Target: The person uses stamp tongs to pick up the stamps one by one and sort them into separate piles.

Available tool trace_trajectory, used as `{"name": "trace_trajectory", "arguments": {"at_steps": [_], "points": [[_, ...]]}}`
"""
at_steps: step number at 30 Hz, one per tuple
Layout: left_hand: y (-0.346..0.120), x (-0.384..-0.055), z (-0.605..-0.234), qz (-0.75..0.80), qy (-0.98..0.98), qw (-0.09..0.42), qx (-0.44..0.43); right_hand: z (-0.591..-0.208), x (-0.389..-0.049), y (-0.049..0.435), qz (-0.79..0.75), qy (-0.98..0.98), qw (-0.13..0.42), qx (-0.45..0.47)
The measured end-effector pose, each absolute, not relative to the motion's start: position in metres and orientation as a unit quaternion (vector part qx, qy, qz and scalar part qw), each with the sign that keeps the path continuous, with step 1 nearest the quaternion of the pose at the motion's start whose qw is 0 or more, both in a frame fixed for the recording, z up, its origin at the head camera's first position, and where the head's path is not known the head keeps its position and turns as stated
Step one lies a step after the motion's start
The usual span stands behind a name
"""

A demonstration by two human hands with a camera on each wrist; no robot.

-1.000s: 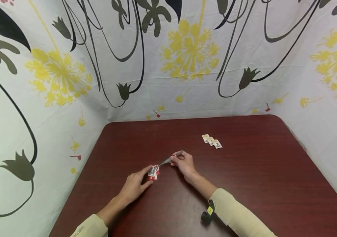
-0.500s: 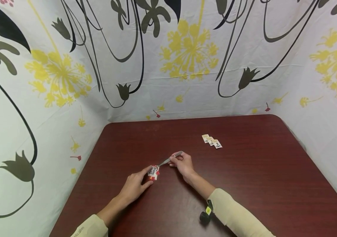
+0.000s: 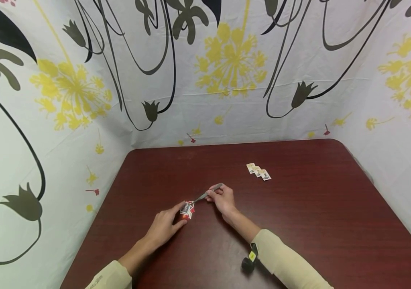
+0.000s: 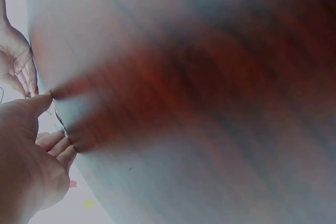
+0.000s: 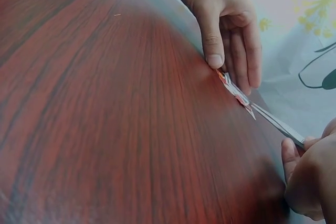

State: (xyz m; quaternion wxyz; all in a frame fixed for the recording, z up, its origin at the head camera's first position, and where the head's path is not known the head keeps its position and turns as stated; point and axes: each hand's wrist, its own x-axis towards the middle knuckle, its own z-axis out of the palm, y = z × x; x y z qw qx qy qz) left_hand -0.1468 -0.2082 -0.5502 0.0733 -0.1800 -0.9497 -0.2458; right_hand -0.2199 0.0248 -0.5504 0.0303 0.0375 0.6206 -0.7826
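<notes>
Tweezers (image 5: pixel 275 123), long, thin and made of grey metal, are pinched between the thumb and fingers of the right hand (image 3: pixel 222 199), as I see from my far-off seat. Their tips reach a small, flat, red and white piece that looks like paper (image 3: pixel 187 210), with a dark picture on it. It lies to the left of the right hand, on the dark red-brown, wood-grained table (image 3: pixel 299 220). The left hand (image 3: pixel 163 225) is just to the left of the piece, thumb and pointing finger spread apart, their tips at its near and far ends. I think the step in hand is picking at the piece with the tips while the left hand steadies it. I cannot tell if the tips have caught anything. Next, I would want a soft squeeze and a slow lift, with the left hand pressing lightly; a hard tug might rip the piece or slide it. Past the right hand and to its right, three small, pale cards (image 3: pixel 258 171) with yellow and dark marks lie in a row, well apart from both hands.
</notes>
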Motion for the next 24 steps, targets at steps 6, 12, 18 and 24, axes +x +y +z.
{"name": "trace_trajectory", "arguments": {"at_steps": [6, 12, 18, 24], "points": [[-0.209, -0.148, -0.548, -0.248, -0.948, 0.076, -0.186, -0.550, -0.221, 0.025, -0.787, 0.615, 0.024, 0.042], [-0.210, -0.151, -0.544, -0.250, -0.942, 0.100, -0.201, -0.550, -0.222, 0.027, -0.790, 0.611, 0.016, 0.042], [-0.208, -0.155, -0.543, -0.258, -0.940, 0.103, -0.198, -0.549, -0.224, 0.030, -0.790, 0.611, 0.014, 0.047], [-0.203, -0.159, -0.547, -0.269, -0.931, 0.132, -0.210, -0.547, -0.224, 0.032, -0.794, 0.605, 0.015, 0.048]]}}
